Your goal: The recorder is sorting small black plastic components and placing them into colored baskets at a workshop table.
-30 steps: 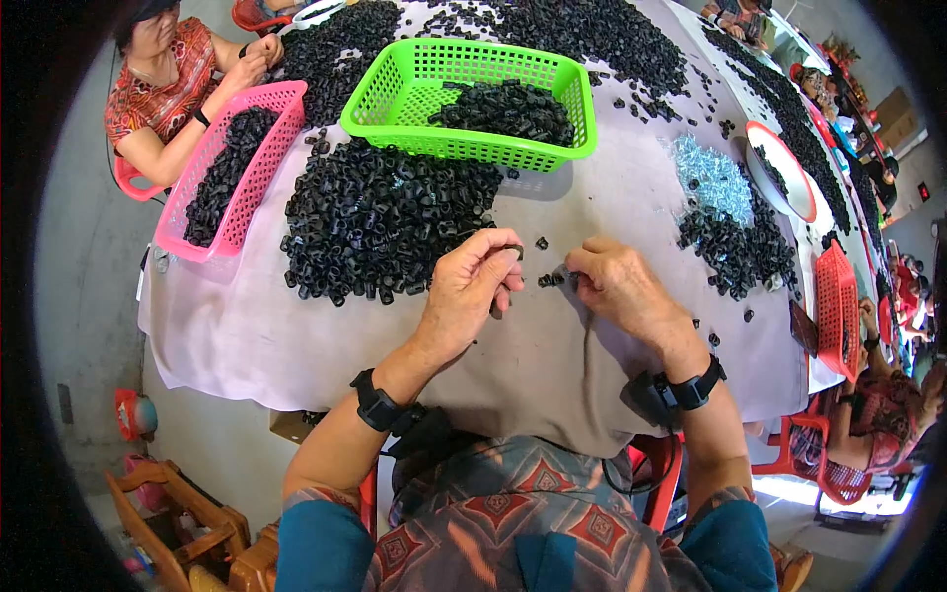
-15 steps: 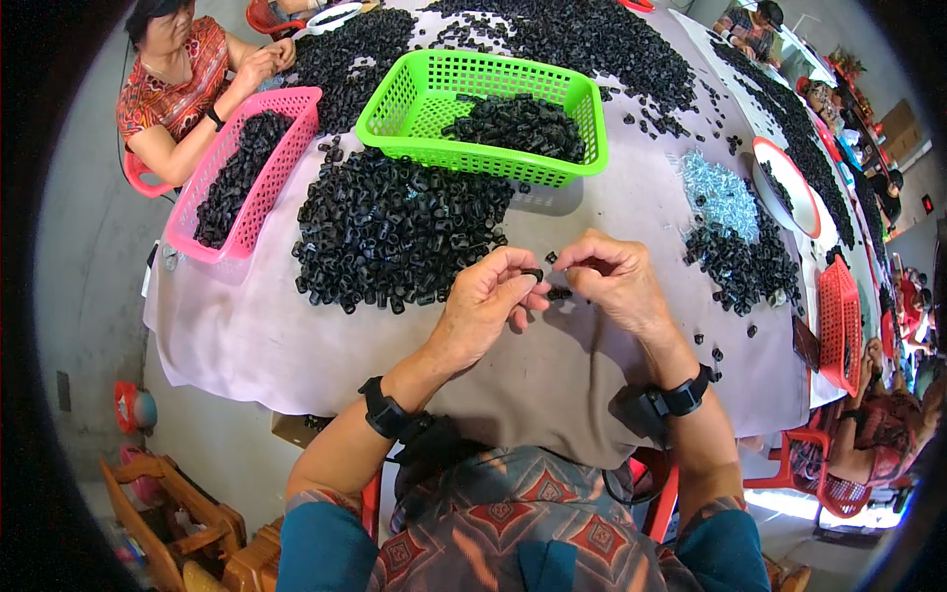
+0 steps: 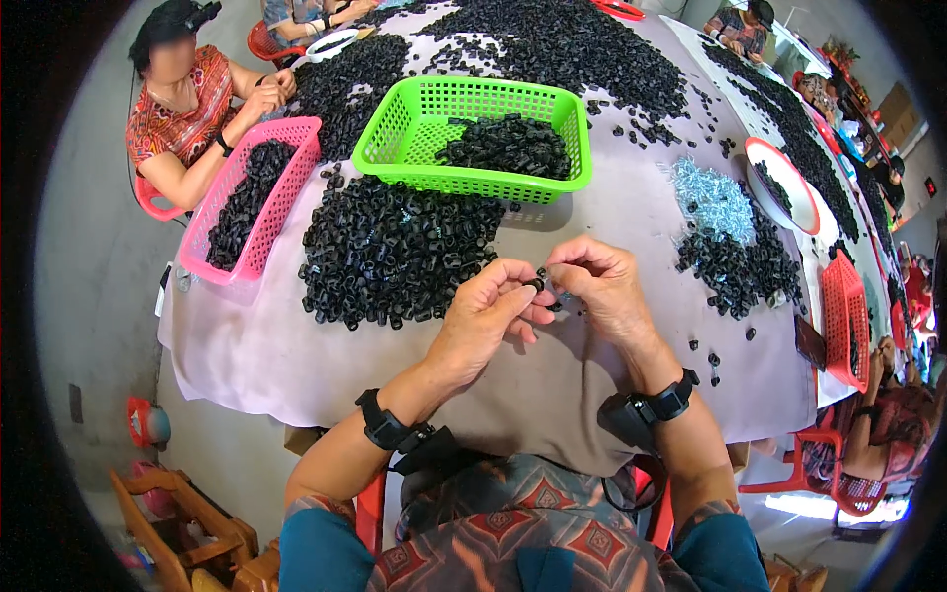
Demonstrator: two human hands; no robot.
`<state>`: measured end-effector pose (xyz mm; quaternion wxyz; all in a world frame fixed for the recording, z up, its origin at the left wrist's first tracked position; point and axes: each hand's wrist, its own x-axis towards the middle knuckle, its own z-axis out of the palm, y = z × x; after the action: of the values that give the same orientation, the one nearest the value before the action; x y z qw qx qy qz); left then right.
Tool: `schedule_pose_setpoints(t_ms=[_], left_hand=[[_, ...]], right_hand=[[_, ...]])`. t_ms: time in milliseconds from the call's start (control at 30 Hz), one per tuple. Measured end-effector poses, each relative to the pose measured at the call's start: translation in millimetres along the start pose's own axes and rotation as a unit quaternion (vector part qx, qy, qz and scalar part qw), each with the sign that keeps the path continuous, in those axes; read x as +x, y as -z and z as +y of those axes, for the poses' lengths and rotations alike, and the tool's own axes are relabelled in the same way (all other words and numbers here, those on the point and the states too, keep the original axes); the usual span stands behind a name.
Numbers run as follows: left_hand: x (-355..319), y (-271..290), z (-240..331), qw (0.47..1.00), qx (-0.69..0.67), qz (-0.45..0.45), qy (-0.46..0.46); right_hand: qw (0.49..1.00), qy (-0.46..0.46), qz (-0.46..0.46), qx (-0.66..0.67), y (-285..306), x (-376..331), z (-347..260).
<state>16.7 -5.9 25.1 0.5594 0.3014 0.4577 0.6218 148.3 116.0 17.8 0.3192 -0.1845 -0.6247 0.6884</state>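
Between the thumb and fingers of my left hand [image 3: 488, 314] is a small black plastic part [image 3: 535, 284]. My right hand [image 3: 602, 293] pinches another small black piece [image 3: 542, 271] and brings it up against the first one. Whether the two pieces are joined cannot be made out. Under my fingers a few more dark bits show, partly hidden. Just left of my hands spreads a heap of black ring-like plastic parts [image 3: 395, 252]. Beyond it stands a green basket [image 3: 473, 185], partly filled with black parts.
At the right lie clear bluish small pieces [image 3: 712, 197] beside a pile of black parts [image 3: 740, 271]. Further right are a red-rimmed white bowl [image 3: 804, 207], a phone [image 3: 810, 342] and a red basket [image 3: 840, 316]. A pink basket [image 3: 258, 247] stands left, near a co-worker [image 3: 187, 109].
My right hand has come closer to the left, so its small piece now meets the part in my left fingers. The view has shifted slightly.
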Motion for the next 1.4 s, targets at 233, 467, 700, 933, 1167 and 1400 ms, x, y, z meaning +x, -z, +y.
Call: schedule_pose_setpoints(t_ms=[233, 467, 700, 933, 1167, 1400], left_hand=[[-1, 0, -20, 1.000, -0.024, 0.004, -0.015], [-1, -1, -24, 0.999, -0.051, 0.009, -0.015], [-3, 2, -24, 0.998, -0.053, 0.015, -0.031], [-3, 6, -28, 0.998, -0.018, 0.013, -0.054], [-2, 8, -28, 0.996, -0.022, 0.049, -0.075], [-3, 8, -25, 0.997, -0.044, 0.036, -0.057]], right_hand=[[0.999, -0.042, -0.010, 0.027, -4, -5, -8], [0.998, 0.034, -0.013, -0.047, -5, -7, -3], [0.949, 0.150, -0.042, -0.275, -2, -5, -10], [0.925, 0.178, -0.057, -0.330, -9, -7, -15], [0.923, 0.190, -0.022, -0.334, -24, -12, -9], [0.899, 0.221, -0.050, -0.374, -19, -12, -13]])
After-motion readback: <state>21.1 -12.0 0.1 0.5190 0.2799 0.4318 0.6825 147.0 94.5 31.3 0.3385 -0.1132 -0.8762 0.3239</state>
